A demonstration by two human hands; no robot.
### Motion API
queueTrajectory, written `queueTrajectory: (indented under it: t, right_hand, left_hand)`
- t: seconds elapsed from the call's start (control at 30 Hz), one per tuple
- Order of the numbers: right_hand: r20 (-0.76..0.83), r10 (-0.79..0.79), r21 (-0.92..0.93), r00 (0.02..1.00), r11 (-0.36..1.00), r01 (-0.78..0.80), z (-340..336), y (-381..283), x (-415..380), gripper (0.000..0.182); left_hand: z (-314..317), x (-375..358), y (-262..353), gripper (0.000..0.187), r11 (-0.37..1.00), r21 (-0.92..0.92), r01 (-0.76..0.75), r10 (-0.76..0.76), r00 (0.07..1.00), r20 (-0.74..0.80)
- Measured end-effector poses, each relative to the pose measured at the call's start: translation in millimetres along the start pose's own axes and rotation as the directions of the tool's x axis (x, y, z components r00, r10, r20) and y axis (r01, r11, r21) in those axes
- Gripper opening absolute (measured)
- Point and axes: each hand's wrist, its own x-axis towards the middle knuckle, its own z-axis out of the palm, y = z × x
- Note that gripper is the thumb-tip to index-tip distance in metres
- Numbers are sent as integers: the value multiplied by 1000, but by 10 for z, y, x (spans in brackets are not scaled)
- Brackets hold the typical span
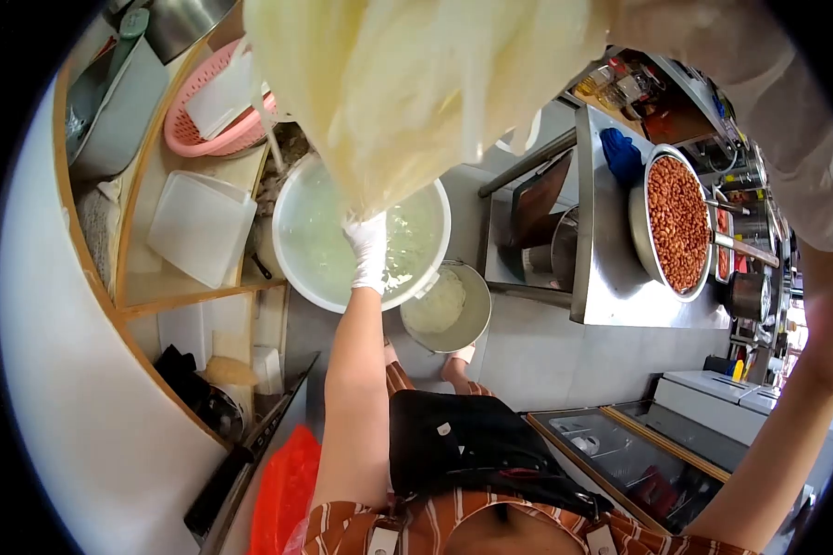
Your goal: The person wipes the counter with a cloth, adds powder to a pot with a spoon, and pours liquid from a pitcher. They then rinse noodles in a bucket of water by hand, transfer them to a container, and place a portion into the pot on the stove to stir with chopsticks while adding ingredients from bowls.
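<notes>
A large pale-yellow, translucent wet mass (pixel 407 83) hangs close to the camera in folds and strips; its exact kind I cannot make out. My left hand (pixel 366 248), in a white glove, is closed around its narrow lower end. Below is a wide white tub (pixel 294 268) of cloudy liquid with white bits floating in it. Raised at the upper right, my right hand (pixel 694 42) wears a translucent glove and meets the upper part of the mass; its fingers are blurred and partly cut off by the frame.
A bucket (pixel 479 319) with whitish contents stands by my feet. On the steel table (pixel 602 268) at right sits a bowl of reddish-brown beans or nuts (pixel 677 222) beside a blue bag (pixel 622 155). Shelves at left hold a pink basket (pixel 180 125) and a white container (pixel 199 227).
</notes>
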Motion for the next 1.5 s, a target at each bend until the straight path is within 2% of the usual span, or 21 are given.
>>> queueTrajectory:
  t: [0.07,0.13,0.2,0.27,0.3,0.33,0.37,0.4,0.53,0.57,0.6,0.67,0.73,0.8,0.87,1.07,1.13,1.23,1.33,1.37,1.5]
  right_hand:
    - [6,-7,-19,1000,1000,7,-3,33,18,38]
    - [13,-19,-29,1000,999,19,-9,51,28,38]
    - [17,-20,-25,1000,999,20,-41,101,48,38]
    - [25,-29,-46,999,999,30,16,163,87,39]
    - [31,-34,-54,999,998,36,40,192,91,39]
    - [35,-40,-60,999,997,42,48,201,112,39]
    - [38,-45,-66,998,997,48,80,219,113,39]
    - [40,-52,-73,998,996,55,100,227,116,39]
    - [41,-70,-95,997,993,73,222,287,33,39]
    - [40,-75,-100,996,992,79,250,289,25,39]
    - [35,-79,-100,996,992,82,267,287,-21,39]
    - [30,-94,-89,995,991,96,284,263,-113,39]
    - [12,-91,-71,996,993,92,280,249,-286,39]
    - [-2,-80,-42,997,996,80,230,235,-470,39]
    - [-30,-73,-8,997,997,73,185,219,-734,39]
    - [-139,-82,103,987,990,97,-47,253,-1597,39]
    - [-172,-89,128,981,985,112,-128,272,-1866,39]
    - [-188,-74,160,979,982,105,-120,386,-2101,39]
    - [-167,8,202,986,979,26,78,655,-2133,39]
    - [-151,46,218,987,976,-12,165,779,-2125,39]
    - [-73,188,286,979,945,-160,591,1450,-2079,39]
  left_hand:
    - [-62,-27,-72,20,1000,28,-12,14,999,-45]
    - [-196,-137,137,19,990,-1,143,-143,990,7]
    - [-294,-97,-158,20,973,-144,179,-178,984,21]
    - [-515,56,-723,24,987,155,-40,22,994,111]
    - [-619,112,-690,24,986,164,-40,22,994,111]
    - [-727,159,-650,25,988,114,106,-123,980,157]
    - [-798,167,-615,26,980,94,178,-192,965,180]
    - [-862,170,-530,26,965,76,250,-260,944,201]
    - [-899,82,491,27,986,50,160,-166,976,143]
    - [-874,73,770,28,968,86,236,-247,956,158]
    - [-869,78,906,29,943,122,310,-327,930,168]
    - [-934,105,843,28,953,114,282,-298,939,173]
    - [-887,-21,1264,28,966,-38,257,-239,937,255]
    - [-874,-144,1580,27,972,8,236,-230,940,253]
    - [-836,-296,1845,27,954,-114,277,-233,926,298]
    - [-772,-983,2834,25,917,-226,330,-203,871,446]
    - [-756,-1190,3067,27,835,-327,442,-210,806,553]
    - [-730,-1458,3235,31,812,-256,525,-288,742,605]
    - [-608,-1701,3143,33,809,-263,525,-288,745,601]
    - [-558,-1796,3175,37,788,-246,564,-343,735,585]
    - [-223,-2132,2564,38,827,-198,527,-367,772,519]
